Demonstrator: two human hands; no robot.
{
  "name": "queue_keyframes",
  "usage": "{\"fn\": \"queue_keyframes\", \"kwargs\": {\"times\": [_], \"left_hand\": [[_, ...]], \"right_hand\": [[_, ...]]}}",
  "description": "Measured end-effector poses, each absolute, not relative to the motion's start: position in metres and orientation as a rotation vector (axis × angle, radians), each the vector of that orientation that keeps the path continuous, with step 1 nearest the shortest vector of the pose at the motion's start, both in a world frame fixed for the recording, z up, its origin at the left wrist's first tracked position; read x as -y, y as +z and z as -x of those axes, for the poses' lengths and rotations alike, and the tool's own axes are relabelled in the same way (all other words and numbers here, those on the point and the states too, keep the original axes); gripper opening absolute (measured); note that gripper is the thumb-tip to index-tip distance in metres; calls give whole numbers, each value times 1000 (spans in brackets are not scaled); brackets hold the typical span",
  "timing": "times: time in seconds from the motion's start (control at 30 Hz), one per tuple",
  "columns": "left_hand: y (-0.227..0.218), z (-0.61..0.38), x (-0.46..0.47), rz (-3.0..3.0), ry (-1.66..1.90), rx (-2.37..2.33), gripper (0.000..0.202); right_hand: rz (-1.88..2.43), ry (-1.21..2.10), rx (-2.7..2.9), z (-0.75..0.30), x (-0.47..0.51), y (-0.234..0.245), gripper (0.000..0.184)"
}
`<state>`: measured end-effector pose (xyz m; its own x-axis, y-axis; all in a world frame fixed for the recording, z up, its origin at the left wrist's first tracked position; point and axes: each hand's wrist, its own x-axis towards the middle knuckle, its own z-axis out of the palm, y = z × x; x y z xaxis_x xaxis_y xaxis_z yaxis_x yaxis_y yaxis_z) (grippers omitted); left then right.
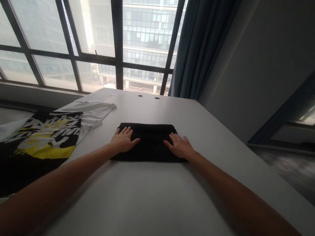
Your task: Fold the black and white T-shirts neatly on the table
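A folded black garment lies as a neat rectangle in the middle of the white table. My left hand rests flat on its left side, fingers stretched out and slightly spread. My right hand lies flat on its right side, fingers likewise extended. Neither hand grips the cloth; both palms press down on top of it. Both forearms reach forward over the table.
A black shirt with a yellow and white print lies spread at the table's left edge. A white garment lies beyond it. Large windows and a dark curtain stand behind; a grey wall runs along the right.
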<state>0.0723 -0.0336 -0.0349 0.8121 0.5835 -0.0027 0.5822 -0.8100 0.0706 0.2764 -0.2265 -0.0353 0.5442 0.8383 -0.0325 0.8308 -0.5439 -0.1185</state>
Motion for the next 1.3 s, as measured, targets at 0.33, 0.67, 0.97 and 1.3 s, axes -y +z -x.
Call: {"fn": "queue_keyframes", "kwargs": {"times": [0.33, 0.67, 0.97, 1.3], "left_hand": [[-45, -129, 8, -2882, 106, -975, 74], [-61, -93, -42, -2703, 167, -1211, 76], [-39, -89, 22, -2990, 370, -680, 69], [-69, -36, 27, -2898, 238, -528, 73]], "right_hand": [[2535, 153, 1646, -265, 144, -35, 70], [2626, 132, 1159, -325, 175, -66, 82], [2501, -400, 1275, -289, 182, -53, 61], [2533, 148, 1343, -290, 185, -59, 68]]}}
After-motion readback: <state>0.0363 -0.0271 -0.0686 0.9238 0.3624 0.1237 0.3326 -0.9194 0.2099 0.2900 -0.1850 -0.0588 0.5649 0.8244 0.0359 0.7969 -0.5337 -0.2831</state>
